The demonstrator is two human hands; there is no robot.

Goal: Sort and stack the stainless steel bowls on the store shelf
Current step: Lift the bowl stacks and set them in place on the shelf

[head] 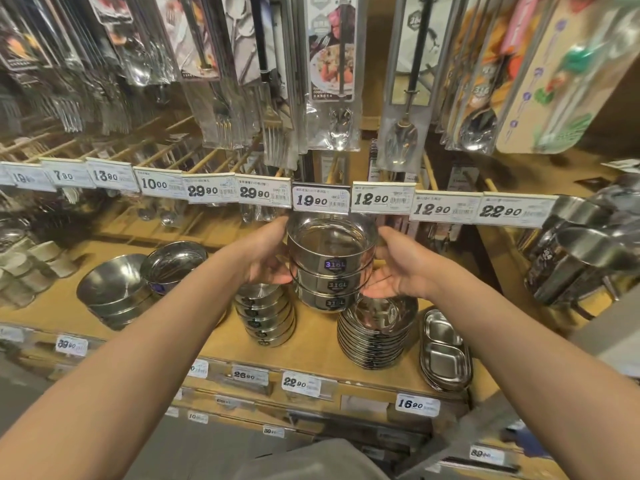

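A stack of three stainless steel bowls (330,265) with "316L" labels is held above the wooden shelf (214,341), in the middle of the head view. My left hand (266,254) grips its left side, fingers curled round the wall. My right hand (394,268) cups its right side and lower edge. Below left of it stands a shorter stack of similar bowls (265,317). Below right is a stack of shallow steel dishes (377,330). Further left lie larger bowls (116,289) and one tilted bowl (176,265).
Divided steel trays (445,351) sit at the shelf's right end. Steel cups (575,251) crowd the far right. Packaged forks and spoons (332,71) hang above a rail of price tags (320,199). White ceramic cups (24,268) stand far left.
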